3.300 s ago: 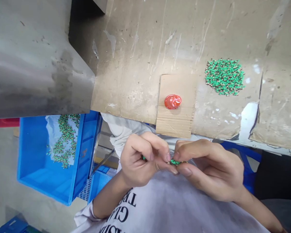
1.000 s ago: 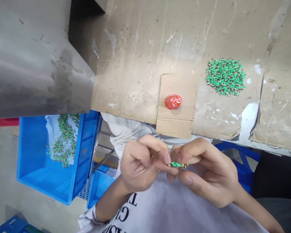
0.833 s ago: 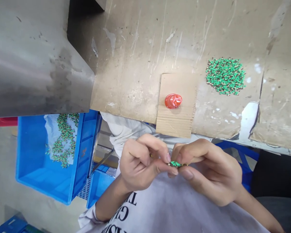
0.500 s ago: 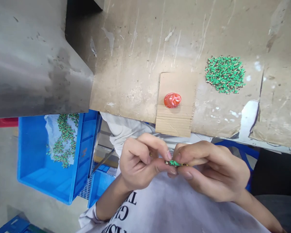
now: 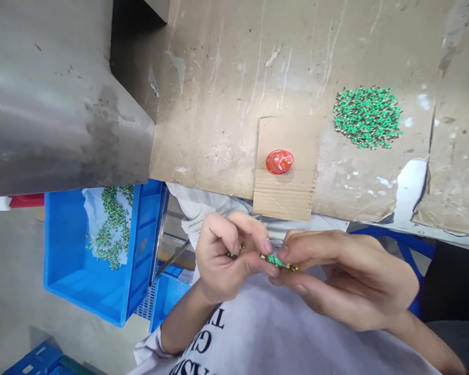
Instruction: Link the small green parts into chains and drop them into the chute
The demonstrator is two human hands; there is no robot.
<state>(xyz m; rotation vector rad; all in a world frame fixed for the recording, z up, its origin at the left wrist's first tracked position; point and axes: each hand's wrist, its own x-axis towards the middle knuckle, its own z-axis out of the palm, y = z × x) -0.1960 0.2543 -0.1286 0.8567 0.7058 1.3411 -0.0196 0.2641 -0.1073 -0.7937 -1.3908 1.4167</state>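
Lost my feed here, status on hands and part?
Left hand and right hand both pinching small green part over lap. Green pile on table untouched. Nothing blocking.

We see a tabletop covered in rough, scratched cardboard, a shiny red plastic cap, a smooth blue plastic bin, and dull grey metal.

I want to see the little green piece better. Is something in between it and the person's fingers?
No. Both hands pinch the small green piece directly: left hand and right hand meet on it, fingertips touching it, partly hiding it.
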